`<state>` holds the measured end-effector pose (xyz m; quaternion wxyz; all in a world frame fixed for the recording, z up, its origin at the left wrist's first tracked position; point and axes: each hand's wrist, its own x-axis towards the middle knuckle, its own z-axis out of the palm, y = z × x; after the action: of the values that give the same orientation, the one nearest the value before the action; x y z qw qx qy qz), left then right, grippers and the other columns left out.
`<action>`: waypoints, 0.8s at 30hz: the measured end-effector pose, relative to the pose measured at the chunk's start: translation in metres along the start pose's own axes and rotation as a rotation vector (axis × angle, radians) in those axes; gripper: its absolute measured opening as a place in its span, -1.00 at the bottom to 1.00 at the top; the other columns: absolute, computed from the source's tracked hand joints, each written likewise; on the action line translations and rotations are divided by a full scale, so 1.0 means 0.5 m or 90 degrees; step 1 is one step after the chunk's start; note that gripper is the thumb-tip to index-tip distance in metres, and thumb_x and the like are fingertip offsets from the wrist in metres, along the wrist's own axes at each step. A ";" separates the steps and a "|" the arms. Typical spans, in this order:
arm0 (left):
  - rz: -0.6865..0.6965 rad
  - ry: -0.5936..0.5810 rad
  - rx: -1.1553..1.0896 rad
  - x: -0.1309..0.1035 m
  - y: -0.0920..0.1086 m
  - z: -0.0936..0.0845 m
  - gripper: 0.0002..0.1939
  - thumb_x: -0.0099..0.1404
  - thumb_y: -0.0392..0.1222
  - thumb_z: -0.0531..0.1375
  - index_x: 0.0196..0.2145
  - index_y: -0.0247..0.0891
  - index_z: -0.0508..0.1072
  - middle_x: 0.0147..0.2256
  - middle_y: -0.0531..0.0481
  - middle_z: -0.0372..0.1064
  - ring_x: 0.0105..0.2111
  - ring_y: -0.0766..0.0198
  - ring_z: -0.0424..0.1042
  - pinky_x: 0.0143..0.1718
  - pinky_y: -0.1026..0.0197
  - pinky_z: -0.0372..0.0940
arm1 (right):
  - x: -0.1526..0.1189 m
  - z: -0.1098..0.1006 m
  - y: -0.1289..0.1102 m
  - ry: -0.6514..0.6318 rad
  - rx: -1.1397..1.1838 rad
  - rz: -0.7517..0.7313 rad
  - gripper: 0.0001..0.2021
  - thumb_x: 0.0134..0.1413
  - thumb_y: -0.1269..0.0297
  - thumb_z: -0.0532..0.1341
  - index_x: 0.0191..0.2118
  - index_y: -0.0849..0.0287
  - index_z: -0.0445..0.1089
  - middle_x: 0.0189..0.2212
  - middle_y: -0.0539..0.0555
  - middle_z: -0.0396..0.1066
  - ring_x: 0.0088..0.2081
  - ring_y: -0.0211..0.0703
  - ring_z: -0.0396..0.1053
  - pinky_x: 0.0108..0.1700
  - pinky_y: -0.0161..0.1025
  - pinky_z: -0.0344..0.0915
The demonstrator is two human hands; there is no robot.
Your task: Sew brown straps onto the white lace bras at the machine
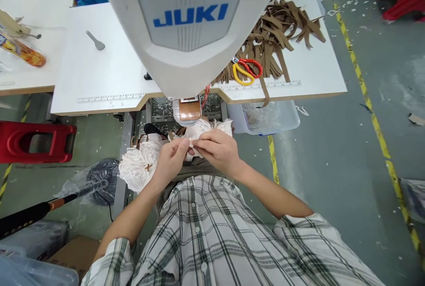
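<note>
In my lap, below the sewing machine head [186, 64], lies a white lace garment that looks like a bra [198, 130]. My left hand [171, 160] pinches its edge between thumb and fingers. Close beside it, my right hand [219, 151] is closed on the same edge, so the fingertips nearly meet. More white lace [134, 168] with a small brown bow [148, 167] hangs to the left of my left hand; whether it is the same piece I cannot tell. The fingers hide the exact bit of fabric held.
Brown fabric strips [272, 33] and red-and-yellow-handled scissors [246, 71] lie on the white table [318, 69] at right. A clear plastic bin [282, 120] stands below it. On the left are a red stool [36, 142] and a small grey tool [95, 40].
</note>
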<state>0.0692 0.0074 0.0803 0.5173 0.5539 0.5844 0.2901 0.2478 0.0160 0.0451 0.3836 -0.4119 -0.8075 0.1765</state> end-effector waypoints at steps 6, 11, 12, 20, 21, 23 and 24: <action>-0.082 -0.008 -0.077 0.015 -0.023 -0.013 -0.64 0.33 0.07 0.16 -0.47 -0.26 0.39 -0.61 0.14 0.19 -0.62 0.41 0.06 -0.57 0.31 -0.02 | 0.089 -0.083 0.184 0.001 -0.117 0.110 -0.69 0.36 0.25 0.02 0.05 0.10 0.44 -0.06 0.15 0.51 -0.04 -0.09 0.43 -0.01 -0.16 0.34; -0.110 -0.022 -0.176 0.006 -0.012 -0.022 -0.62 0.31 0.13 0.16 -0.43 -0.25 0.37 -0.61 0.15 0.12 -0.63 0.42 -0.02 -0.61 0.31 -0.16 | 0.236 -0.181 0.360 -0.125 -0.413 0.312 -0.58 0.28 0.30 0.07 0.18 0.35 0.28 0.06 0.43 0.38 0.05 0.21 0.33 0.05 0.02 0.23; -0.117 -0.022 -0.198 0.005 -0.008 -0.022 -0.61 0.30 0.14 0.17 -0.43 -0.26 0.37 -0.59 0.14 0.13 -0.62 0.43 -0.03 -0.61 0.31 -0.17 | 0.255 -0.190 0.374 -0.178 -0.442 0.316 -0.58 0.26 0.28 0.09 0.16 0.36 0.29 0.02 0.44 0.38 0.00 0.22 0.35 0.00 0.01 0.24; -0.141 -0.053 -0.375 0.008 -0.021 -0.019 -0.62 0.29 0.09 0.23 -0.47 -0.28 0.38 -0.60 0.14 0.09 -0.61 0.47 -0.03 -0.59 0.36 -0.14 | 0.233 -0.232 0.378 -0.185 -0.444 0.357 -0.58 0.19 0.24 0.20 0.11 0.31 0.27 -0.14 0.32 0.46 -0.23 0.02 0.36 -0.23 -0.16 0.17; -0.137 -0.054 -0.390 0.010 -0.027 -0.018 -0.63 0.29 0.08 0.24 -0.47 -0.28 0.38 -0.58 0.12 0.12 -0.61 0.48 -0.02 -0.59 0.36 -0.13 | 0.222 -0.237 0.379 -0.172 -0.411 0.382 -0.57 0.17 0.26 0.23 0.13 0.30 0.26 -0.15 0.30 0.47 -0.24 -0.02 0.35 -0.22 -0.16 0.17; -0.131 -0.051 -0.414 0.013 -0.038 -0.015 -0.64 0.28 0.06 0.25 -0.47 -0.29 0.40 -0.54 0.09 0.18 -0.60 0.49 0.01 -0.59 0.37 -0.12 | 0.206 -0.245 0.379 -0.142 -0.343 0.416 -0.56 0.14 0.31 0.26 0.12 0.30 0.26 -0.16 0.28 0.47 -0.25 -0.10 0.34 -0.21 -0.18 0.18; -0.133 -0.051 -0.425 0.014 -0.042 -0.013 -0.64 0.28 0.06 0.26 -0.47 -0.30 0.41 -0.52 0.07 0.20 -0.60 0.50 0.02 -0.59 0.37 -0.12 | 0.202 -0.248 0.377 -0.122 -0.308 0.428 -0.57 0.15 0.33 0.25 0.13 0.29 0.26 -0.15 0.27 0.47 -0.27 -0.15 0.35 -0.22 -0.19 0.19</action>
<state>0.0570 0.0111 0.0611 0.7192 0.3025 0.4902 0.3885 0.4056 0.2058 0.0596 0.1204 -0.7124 -0.6781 0.1350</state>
